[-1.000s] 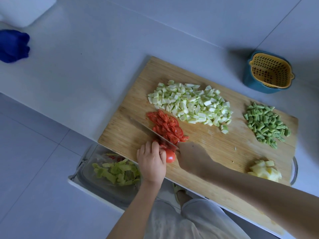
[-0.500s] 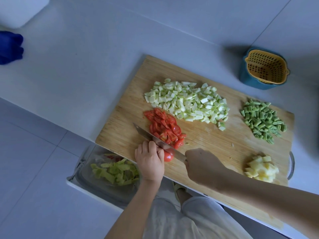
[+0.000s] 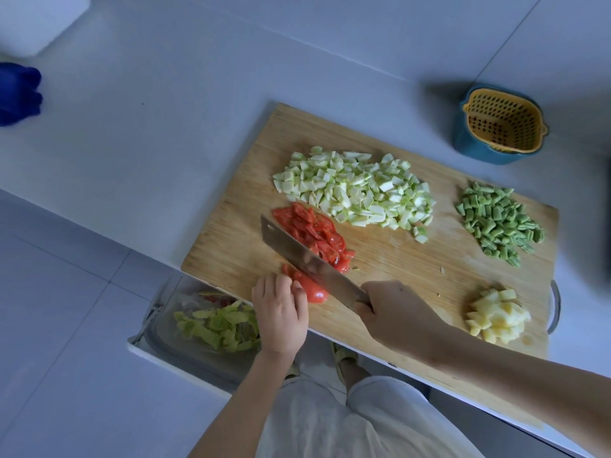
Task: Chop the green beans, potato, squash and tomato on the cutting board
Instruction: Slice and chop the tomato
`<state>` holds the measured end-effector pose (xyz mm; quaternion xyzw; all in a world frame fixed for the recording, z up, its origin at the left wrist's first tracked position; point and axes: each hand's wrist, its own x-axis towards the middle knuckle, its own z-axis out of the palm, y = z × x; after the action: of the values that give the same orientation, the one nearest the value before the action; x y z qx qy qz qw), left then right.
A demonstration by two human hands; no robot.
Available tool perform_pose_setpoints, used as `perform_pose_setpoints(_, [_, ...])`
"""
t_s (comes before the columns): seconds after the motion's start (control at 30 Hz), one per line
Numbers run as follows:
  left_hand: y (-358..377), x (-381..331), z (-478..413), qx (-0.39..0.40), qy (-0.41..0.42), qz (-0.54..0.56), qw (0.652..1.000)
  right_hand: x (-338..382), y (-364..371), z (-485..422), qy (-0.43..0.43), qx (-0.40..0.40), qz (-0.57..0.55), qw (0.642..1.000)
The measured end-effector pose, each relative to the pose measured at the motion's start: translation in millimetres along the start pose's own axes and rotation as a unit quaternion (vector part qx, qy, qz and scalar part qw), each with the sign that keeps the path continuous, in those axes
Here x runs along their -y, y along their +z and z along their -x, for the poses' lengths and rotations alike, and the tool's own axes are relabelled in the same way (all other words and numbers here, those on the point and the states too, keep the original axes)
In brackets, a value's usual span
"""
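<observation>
A loose, pale cloth lower garment [image 3: 317, 421] with wide leg hems is worn. A yellow-green open slipper [image 3: 344, 358] is seen on one foot. The left forearm [image 3: 244, 401] and right forearm [image 3: 515, 375] are left uncovered.

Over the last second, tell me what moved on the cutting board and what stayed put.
The knife, gripped by the right hand, went from edge-on at the tomato to tilted, its broad face showing beside the tomato slices. The right hand drew back from the left hand, which still holds the uncut tomato piece. The squash, green beans and potato piles stayed put on the cutting board.
</observation>
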<state>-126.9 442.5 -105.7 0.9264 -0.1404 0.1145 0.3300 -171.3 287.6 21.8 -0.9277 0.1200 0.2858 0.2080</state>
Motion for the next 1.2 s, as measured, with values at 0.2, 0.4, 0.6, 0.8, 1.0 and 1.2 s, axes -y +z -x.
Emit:
perform_pose_setpoints(0.2, [3.5,8.4,4.4,0.033,0.055,-0.103,0.993,11.1,4.0,-0.4,0.018,0.035,0.064,0.997])
perform_pose_setpoints(0.4, [6.0,9.0,4.6,0.021,0.044,-0.101,0.994,22.2,10.0,-21.4,0.017,0.027,0.084,0.996])
perform_pose_setpoints(0.6, [6.3,6.8,4.5,0.016,0.045,-0.104,0.993,22.9,20.2,-38.7,-0.007,-0.012,-0.026,1.0])
perform_pose_setpoints(0.8, [7.4,7.4,6.0,0.013,0.04,-0.106,0.993,8.5,8.8,-13.6,-0.001,-0.029,-0.084,0.996])
perform_pose_setpoints(1.0, [9.4,8.1,6.3,-0.002,0.045,-0.107,0.993,10.7,16.0,-3.0,0.015,0.016,-0.009,1.0])
perform_pose_setpoints(1.2, [10.0,8.3,6.3,0.002,0.043,-0.11,0.993,22.8,17.6,-19.3,0.024,0.029,0.034,0.999])
